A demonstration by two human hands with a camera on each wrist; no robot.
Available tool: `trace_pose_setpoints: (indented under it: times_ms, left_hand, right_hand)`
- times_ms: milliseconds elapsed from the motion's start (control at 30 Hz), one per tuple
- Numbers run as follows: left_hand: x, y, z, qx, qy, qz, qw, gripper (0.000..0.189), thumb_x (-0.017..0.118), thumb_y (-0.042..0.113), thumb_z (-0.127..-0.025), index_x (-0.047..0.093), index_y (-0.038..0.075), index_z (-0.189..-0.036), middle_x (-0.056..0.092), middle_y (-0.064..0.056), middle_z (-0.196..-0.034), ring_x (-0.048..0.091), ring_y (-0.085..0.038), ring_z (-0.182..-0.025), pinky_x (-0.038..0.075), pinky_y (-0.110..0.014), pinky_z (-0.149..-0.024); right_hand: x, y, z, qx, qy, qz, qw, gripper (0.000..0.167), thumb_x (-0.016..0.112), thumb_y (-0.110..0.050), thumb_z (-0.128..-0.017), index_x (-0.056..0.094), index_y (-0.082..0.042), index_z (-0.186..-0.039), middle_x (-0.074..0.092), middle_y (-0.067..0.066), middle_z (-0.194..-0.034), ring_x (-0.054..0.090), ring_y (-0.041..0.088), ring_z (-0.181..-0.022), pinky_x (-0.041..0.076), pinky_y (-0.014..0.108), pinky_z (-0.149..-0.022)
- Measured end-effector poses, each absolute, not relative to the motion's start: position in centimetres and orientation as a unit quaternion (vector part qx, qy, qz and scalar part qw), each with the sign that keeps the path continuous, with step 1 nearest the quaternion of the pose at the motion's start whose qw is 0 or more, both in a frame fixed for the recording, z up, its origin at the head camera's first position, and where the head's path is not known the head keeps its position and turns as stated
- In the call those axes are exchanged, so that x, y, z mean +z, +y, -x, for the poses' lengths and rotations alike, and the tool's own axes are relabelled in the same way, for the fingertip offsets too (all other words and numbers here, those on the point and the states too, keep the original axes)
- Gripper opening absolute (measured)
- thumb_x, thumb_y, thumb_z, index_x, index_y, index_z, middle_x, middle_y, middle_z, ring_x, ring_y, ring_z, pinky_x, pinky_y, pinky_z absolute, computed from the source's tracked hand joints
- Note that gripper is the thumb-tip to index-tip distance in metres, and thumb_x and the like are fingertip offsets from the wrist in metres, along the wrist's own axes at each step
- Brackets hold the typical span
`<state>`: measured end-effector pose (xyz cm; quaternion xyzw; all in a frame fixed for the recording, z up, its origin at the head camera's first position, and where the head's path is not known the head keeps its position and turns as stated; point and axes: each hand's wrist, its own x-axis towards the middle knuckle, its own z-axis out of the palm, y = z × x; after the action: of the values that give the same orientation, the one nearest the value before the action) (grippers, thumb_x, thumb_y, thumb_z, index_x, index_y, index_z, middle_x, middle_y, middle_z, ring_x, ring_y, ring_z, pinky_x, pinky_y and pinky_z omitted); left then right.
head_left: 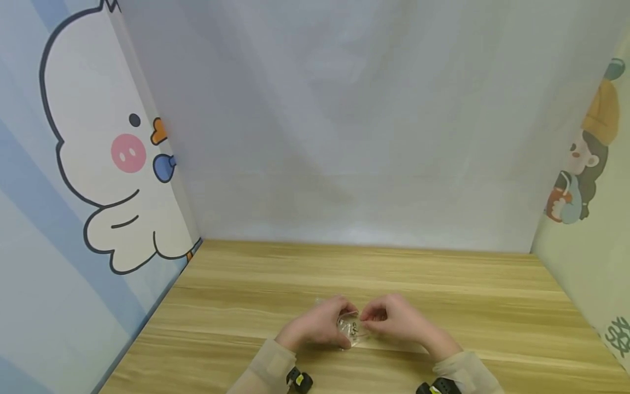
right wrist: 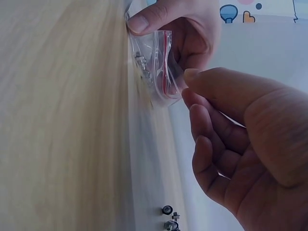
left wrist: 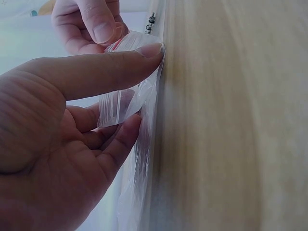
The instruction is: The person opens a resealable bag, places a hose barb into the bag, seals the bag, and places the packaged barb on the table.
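Note:
A small clear zip bag [head_left: 348, 327] with a red line along its mouth stands low over the wooden table. Small metal screws [right wrist: 140, 61] show through its plastic. My left hand [head_left: 322, 323] holds the bag, with the thumb [left wrist: 120, 67] across one side and the fingers behind it. From the other side my right hand [head_left: 396, 319] pinches the edge of the bag's mouth between thumb and forefinger. The remaining fingers of that hand are curled in, as the right wrist view shows. Some loose screws [right wrist: 171, 221] lie near the right hand.
More clear plastic [left wrist: 132, 197] lies near the left hand, close to the tabletop [head_left: 246, 273]. A plain pale backdrop [head_left: 344, 137] rises behind the table, with cartoon-printed panels [head_left: 93, 137] at the sides. Each wrist wears a dark strapped device [head_left: 299, 379].

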<state>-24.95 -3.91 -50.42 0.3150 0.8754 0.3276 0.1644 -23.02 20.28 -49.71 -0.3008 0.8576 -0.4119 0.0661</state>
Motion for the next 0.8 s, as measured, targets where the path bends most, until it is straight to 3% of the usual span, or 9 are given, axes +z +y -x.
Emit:
trace_pose_setpoints:
  times_ms: [800]
  left_hand:
    - [-50.3, -3.9, 24.8, 0.337, 0.873, -0.311, 0.165, 0.067, 0.098, 0.007, -0.068, 0.067, 0.007, -0.127, 0.066, 0.003, -0.119, 0.06, -0.007, -0.102, 0.05, -0.025, -0.096]
  right_hand:
    - [-49.6, 24.0, 22.7, -0.42, 0.866, 0.263, 0.071, 0.01, 0.079, -0.014, -0.096, 0.079, -0.008, -0.104, 0.074, -0.008, -0.089, 0.067, 0.007, -0.08, 0.058, 0.027, -0.072]
